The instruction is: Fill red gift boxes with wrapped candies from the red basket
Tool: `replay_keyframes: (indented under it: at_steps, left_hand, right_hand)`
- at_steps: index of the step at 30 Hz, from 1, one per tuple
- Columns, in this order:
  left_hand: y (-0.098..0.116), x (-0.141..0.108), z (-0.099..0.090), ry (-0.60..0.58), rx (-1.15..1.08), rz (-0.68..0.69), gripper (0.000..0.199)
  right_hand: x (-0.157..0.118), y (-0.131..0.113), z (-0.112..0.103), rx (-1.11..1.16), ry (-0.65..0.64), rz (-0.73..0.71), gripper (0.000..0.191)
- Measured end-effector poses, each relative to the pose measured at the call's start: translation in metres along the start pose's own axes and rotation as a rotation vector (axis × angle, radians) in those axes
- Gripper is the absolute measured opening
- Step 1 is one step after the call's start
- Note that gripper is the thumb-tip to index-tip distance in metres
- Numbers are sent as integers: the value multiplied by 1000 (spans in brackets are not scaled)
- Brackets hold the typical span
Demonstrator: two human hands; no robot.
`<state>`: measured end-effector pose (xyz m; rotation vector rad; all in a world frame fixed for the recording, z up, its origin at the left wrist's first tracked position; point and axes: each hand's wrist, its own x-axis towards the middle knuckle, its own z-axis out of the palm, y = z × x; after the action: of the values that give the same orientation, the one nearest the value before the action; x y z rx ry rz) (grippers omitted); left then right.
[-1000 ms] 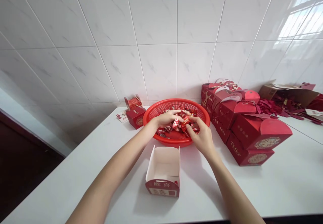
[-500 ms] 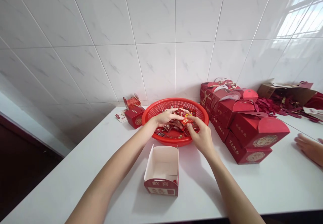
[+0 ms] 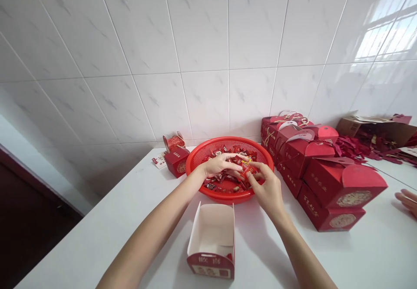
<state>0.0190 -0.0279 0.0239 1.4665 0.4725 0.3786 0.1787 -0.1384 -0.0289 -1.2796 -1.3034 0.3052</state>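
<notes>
Over a red plastic basket [image 3: 224, 198] of wrapped candies, my two hands come together. My left hand [image 3: 221, 165] is curled around several red-wrapped candies [image 3: 243, 171]. Thumb and fingers of my right hand [image 3: 265, 185] are closed at the same cluster, pinching a red wrapper. How many candies each hand has is partly hidden. In front of the basket, between my forearms, stands an open red gift box [image 3: 211, 261] with a white inside. A small bit of red shows in its right front corner.
Closed red gift boxes [image 3: 342, 182] stand stacked at right. Behind them are shredded red paper [image 3: 353, 148] and a brown carton [image 3: 361, 126]. A small red box [image 3: 177, 161] with a spool of red ribbon [image 3: 175, 142] sits at left. Another person's hand [image 3: 408, 201] rests at the right edge.
The whole view has shifted, with things lower in the picture. Both hands stay over the basket, fingers moving slightly on the candies. The other person's hand has moved farther right.
</notes>
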Motion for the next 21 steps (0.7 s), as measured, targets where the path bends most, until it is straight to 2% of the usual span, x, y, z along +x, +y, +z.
replay_keyframes:
  at_steps: [5,7,11,16,21]
  left_hand:
    - [4,1,4,164,17,33,49]
    - [4,2,5,180,11,37,52]
    - [2,4,7,104,-5,-35,60]
    - [-5,6,3,-21,59,-167,69]
    - [-8,9,2,-10,31,-180,68]
  right_hand:
    - [0,0,1,-41,44,-48,22]
    - [0,1,3,-49,41,-66,23]
    - [0,1,8,-179,-38,-94,22]
    - [2,1,9,-333,-115,-53,19]
    - [3,0,7,-345,-153,-33,20]
